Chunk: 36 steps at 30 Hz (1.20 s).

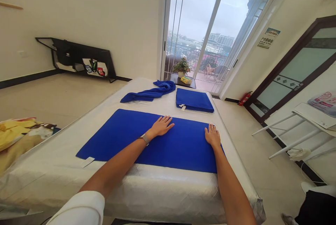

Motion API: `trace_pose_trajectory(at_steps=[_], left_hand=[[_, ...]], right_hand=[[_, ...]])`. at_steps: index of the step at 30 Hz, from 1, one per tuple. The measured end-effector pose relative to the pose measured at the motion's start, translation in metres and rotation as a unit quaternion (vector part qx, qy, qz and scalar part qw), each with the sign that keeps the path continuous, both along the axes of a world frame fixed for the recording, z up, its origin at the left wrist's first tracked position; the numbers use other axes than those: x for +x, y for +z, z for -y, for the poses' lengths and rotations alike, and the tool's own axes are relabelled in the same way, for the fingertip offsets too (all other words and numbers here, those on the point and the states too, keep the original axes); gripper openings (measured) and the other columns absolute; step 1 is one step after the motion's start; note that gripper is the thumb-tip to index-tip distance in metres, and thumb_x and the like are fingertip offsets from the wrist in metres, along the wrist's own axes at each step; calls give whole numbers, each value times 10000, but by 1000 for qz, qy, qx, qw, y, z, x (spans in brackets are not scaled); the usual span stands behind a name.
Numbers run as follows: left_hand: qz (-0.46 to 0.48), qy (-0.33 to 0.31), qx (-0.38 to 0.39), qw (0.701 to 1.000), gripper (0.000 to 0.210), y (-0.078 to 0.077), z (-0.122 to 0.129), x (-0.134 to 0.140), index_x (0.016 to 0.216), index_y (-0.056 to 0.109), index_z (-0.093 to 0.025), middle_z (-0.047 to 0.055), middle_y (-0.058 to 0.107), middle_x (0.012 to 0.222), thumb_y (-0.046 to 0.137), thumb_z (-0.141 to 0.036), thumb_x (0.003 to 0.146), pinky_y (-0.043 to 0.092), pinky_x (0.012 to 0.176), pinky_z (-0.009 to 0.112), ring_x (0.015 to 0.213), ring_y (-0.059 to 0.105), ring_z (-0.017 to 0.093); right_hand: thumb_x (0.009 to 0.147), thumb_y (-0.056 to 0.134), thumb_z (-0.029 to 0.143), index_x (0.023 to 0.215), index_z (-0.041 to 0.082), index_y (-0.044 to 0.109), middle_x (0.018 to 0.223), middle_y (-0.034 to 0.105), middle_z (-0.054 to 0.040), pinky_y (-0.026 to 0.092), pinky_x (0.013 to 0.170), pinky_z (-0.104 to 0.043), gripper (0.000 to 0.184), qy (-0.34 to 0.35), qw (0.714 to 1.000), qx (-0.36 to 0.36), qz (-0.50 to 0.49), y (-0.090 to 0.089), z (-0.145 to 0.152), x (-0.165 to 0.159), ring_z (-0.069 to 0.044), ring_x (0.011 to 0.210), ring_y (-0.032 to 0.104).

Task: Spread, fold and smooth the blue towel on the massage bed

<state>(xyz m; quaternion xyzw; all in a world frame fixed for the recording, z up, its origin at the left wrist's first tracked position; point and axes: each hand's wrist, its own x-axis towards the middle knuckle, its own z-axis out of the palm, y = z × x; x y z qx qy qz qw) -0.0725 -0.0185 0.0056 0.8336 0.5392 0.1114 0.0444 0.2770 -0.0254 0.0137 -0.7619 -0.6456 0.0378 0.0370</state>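
A blue towel (126, 134) is spread flat across the plastic-covered bed, with a white label (88, 162) sticking out at its near left corner. My left hand (161, 126) lies flat on the towel near the middle of its far edge, fingers stretched out. At the right end, my right hand (212, 135) rests on the towel close to its far right corner, fingers extended. Neither hand grips anything. Beyond the towel sits a neat stack of folded blue towels (194, 99) with small white tags. To its left lies a crumpled blue towel (151, 93).
Plastic sheeting (168, 190) covers the bed. Yellow and tan fabric (23, 134) is heaped at the left. A small dark table (172, 79) with a potted plant (182, 67) stands past the bed. On the right are a white table (309, 116) and a fire extinguisher (244, 98).
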Motion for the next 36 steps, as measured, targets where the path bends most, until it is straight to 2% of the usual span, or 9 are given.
trace_pose_trajectory(at_steps=[3,10,13,17,21,25,29,32,36], left_hand=[[-4,26,-30,999,730,2,2,-25,1572,304,-229,80,277,1648,169,-642,986,106,1242,427,1537,195,238],[-39,167,-55,984,729,13,13,-169,1577,281,-218,150,231,1657,169,-629,985,143,1205,556,1530,190,336],[-42,250,-49,966,753,11,17,-207,1585,253,-249,145,226,1661,154,-671,968,158,1202,545,1531,189,331],[-34,275,-44,960,799,9,18,-215,1584,252,-269,132,228,1663,151,-730,939,163,1201,543,1529,196,324],[-26,275,-43,960,795,9,17,-208,1582,261,-267,133,238,1660,156,-726,942,160,1203,539,1528,199,328],[-18,273,-42,961,776,9,17,-209,1578,278,-260,140,234,1659,175,-707,952,144,1210,535,1529,197,327],[-18,263,-27,964,738,6,16,-215,1572,299,-254,136,265,1650,191,-668,971,156,1211,527,1525,214,321],[-21,261,-23,965,722,4,16,-223,1567,312,-239,130,290,1641,192,-642,980,170,1212,515,1520,238,296],[-18,279,-29,960,729,4,17,-231,1569,302,-236,115,266,1653,168,-643,979,163,1220,502,1531,206,273]], right_hand=[[1032,128,458,1608,105,182,1672,171,-64,85,1239,-388,678,-2,1000,-4,3,1,0,-1,-203,1536,124],[1032,121,470,1613,119,167,1676,154,-54,82,1241,-395,680,-6,1000,-5,4,-3,-2,0,-201,1538,113],[1033,121,467,1613,120,158,1679,137,-51,96,1240,-403,677,-12,1000,-15,8,1,-1,-1,-202,1539,108],[1030,165,393,1597,69,198,1663,185,-123,112,1231,-472,654,-48,997,-52,14,25,-1,-14,-255,1529,161],[1001,196,240,1529,-45,314,1585,314,-261,132,1207,-523,612,-23,999,-24,21,49,-4,-68,-323,1501,229],[1043,230,365,1563,115,329,1637,291,-88,110,1226,-323,586,130,991,-7,11,42,-3,-163,-181,1514,206],[1049,162,486,1596,131,242,1664,192,-57,91,1240,-374,657,237,971,-18,-28,22,3,-220,-188,1536,131],[1050,138,496,1609,153,196,1668,172,-32,73,1244,-387,659,227,973,-27,-22,16,1,-200,-176,1539,109],[1050,147,477,1609,143,191,1668,173,-39,77,1242,-379,653,152,988,-39,3,17,-5,-112,-178,1539,116]])
